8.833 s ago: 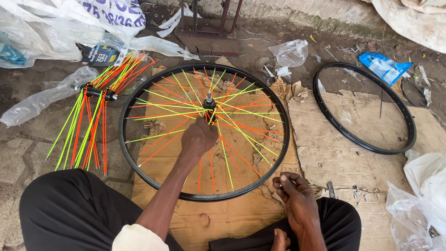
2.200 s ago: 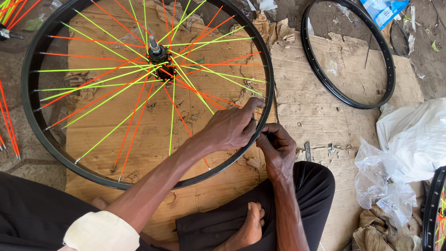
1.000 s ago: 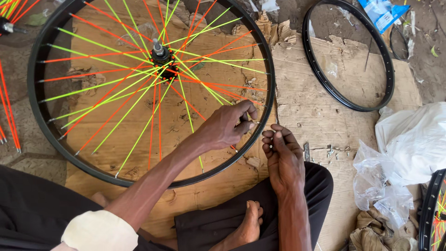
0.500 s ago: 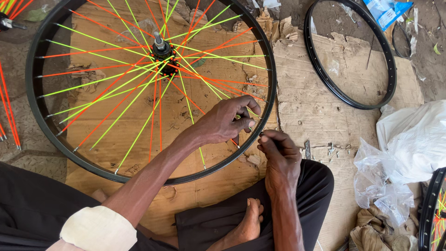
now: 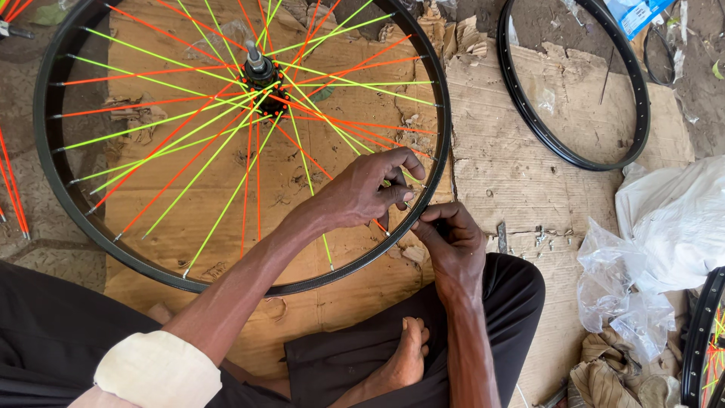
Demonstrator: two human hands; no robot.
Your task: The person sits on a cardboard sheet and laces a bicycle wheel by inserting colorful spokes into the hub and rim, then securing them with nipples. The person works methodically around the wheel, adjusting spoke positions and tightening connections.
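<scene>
A black bicycle wheel rim (image 5: 53, 181) lies flat on cardboard, laced with orange and yellow-green spokes (image 5: 189, 113) that meet at a metal hub (image 5: 260, 72). My left hand (image 5: 362, 193) reaches inside the rim at its lower right and pinches a spoke end close to the rim wall. My right hand (image 5: 451, 245) is just outside the same spot, fingers closed against the rim's outer edge; what they pinch is too small to tell.
A bare black rim (image 5: 638, 98) lies at the upper right on a cardboard sheet (image 5: 498, 166). Small metal parts (image 5: 540, 236) lie scattered right of my hand. White plastic bags (image 5: 664, 242) sit at the right, another spoked wheel (image 5: 702, 340) at the lower right edge. Loose spokes (image 5: 11, 189) lie left.
The wheel has been turned and my view has drawn closer to its lower right. Both hands have closed in on one point of the rim, the right hand rising to touch it.
</scene>
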